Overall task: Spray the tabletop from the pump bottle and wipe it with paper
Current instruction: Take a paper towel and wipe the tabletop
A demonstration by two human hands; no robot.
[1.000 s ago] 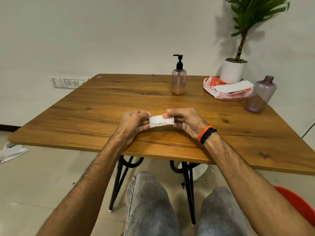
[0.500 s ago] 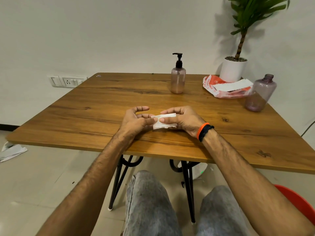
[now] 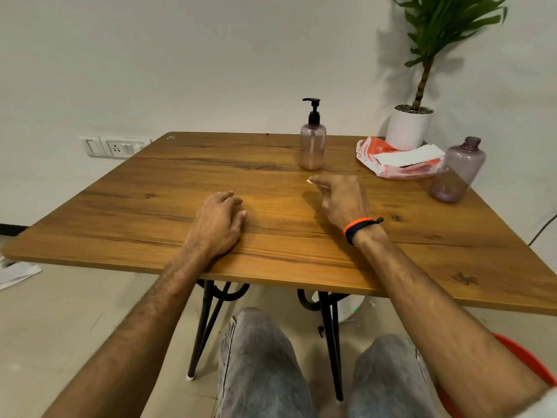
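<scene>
The pink pump bottle (image 3: 313, 146) with a black pump head stands upright at the far middle of the wooden tabletop (image 3: 168, 188). My right hand (image 3: 340, 197) hovers just in front of it, reaching forward. A small white corner of the folded paper (image 3: 309, 181) pokes out at its fingertips; the rest is hidden under the hand. My left hand (image 3: 221, 220) rests on the tabletop near the front edge, fingers loosely curled and holding nothing.
An orange-and-white tissue pack (image 3: 401, 159), a capless pink bottle (image 3: 458, 173) and a white plant pot (image 3: 408, 126) stand at the far right. Crumpled paper (image 3: 15, 273) lies on the floor at left. A red seat (image 3: 527, 357) shows at lower right.
My left hand let go of the paper and settled on the tabletop. My right hand carried the paper forward and to the right, toward the pump bottle.
</scene>
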